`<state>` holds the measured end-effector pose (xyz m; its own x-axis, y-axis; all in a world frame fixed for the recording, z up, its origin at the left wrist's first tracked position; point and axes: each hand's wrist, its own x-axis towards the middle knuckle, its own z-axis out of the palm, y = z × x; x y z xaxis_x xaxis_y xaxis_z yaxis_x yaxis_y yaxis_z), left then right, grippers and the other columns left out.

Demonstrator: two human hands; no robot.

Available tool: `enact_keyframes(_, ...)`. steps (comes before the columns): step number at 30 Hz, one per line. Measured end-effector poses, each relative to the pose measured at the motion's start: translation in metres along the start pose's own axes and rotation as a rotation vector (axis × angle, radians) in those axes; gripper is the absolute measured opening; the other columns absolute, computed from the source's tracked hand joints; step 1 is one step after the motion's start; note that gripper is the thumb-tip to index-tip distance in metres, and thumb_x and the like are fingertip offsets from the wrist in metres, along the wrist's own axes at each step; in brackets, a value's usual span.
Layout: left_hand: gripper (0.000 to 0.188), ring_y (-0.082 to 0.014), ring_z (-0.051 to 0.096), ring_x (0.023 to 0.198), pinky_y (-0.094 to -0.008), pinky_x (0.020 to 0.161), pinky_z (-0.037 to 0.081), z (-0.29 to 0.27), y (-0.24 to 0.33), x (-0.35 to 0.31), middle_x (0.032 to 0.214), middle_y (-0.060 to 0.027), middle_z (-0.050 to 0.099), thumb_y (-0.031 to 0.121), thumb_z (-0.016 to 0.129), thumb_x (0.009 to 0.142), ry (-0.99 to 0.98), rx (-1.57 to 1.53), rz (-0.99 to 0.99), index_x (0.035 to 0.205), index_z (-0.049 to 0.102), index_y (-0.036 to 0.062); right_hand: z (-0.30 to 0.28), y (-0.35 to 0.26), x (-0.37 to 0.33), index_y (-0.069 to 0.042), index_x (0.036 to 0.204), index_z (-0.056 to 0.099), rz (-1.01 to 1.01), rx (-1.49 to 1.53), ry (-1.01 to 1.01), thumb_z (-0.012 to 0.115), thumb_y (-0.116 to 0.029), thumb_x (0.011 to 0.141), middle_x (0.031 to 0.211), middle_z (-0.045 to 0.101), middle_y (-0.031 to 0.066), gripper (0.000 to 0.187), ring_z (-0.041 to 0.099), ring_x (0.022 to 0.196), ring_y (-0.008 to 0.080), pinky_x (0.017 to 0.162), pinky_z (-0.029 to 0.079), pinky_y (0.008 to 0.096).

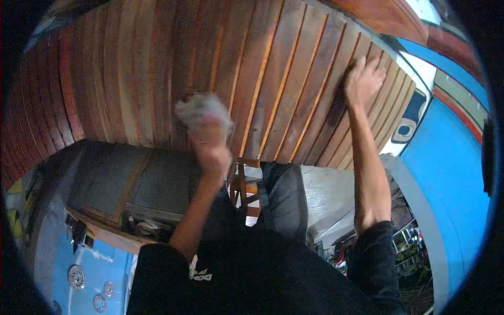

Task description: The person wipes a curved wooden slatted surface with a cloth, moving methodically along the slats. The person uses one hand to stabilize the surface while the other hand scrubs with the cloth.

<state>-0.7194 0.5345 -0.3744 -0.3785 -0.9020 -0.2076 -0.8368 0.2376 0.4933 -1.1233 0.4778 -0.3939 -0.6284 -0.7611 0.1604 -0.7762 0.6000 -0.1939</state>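
Note:
A broad surface of brown wooden slats [273, 89] stretches in front of me, with bright orange lines between many of the strips. My left hand [212, 152] is closed around a crumpled greyish rag [205, 109] at the slats' near middle. Motion blurs both the hand and the rag, so whether the cloth touches the wood is hard to make out. Farther to the right, my right hand [364, 83] rests on the slats, fingers spread and a little bent, holding nothing visible.
Dark reddish slats [39, 100] continue at the left. Dark grey padding [142, 178] lies along the near edge. A blue wall [446, 173] stands at right; round metal discs [76, 276] hang on a blue surface at lower left. Cluttered small items [412, 236] fill the lower right.

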Motion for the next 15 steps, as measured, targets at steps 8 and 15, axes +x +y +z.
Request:
enact_keyframes(8,0.049,-0.0246,0.041,0.137,-0.0481,0.117,0.027,0.038,0.102,-0.024,0.145,-0.0165,0.048,0.014,0.052,0.090,-0.399,-0.111,0.473,0.138,0.049,0.0008,0.022,-0.157,-0.016,-0.009,0.151,0.032,-0.119,-0.019,0.045,0.044,-0.056,0.095,0.153,0.027,0.0295,0.074,0.022,0.143,0.0458,0.114,0.013,0.0621)
enact_keyframes(15,0.054,-0.0329,0.034,0.142,-0.0625,0.115,0.015,-0.049,-0.019,-0.002,0.149,-0.0197,0.042,-0.001,0.050,0.090,-0.061,0.346,-0.185,0.143,0.042,-0.0012,0.021,-0.154,-0.012,-0.008,0.145,0.042,-0.110,-0.017,0.081,0.049,-0.057,0.091,0.150,0.033,0.0301,0.073,0.026,0.142,0.0460,0.114,0.015,0.0621)
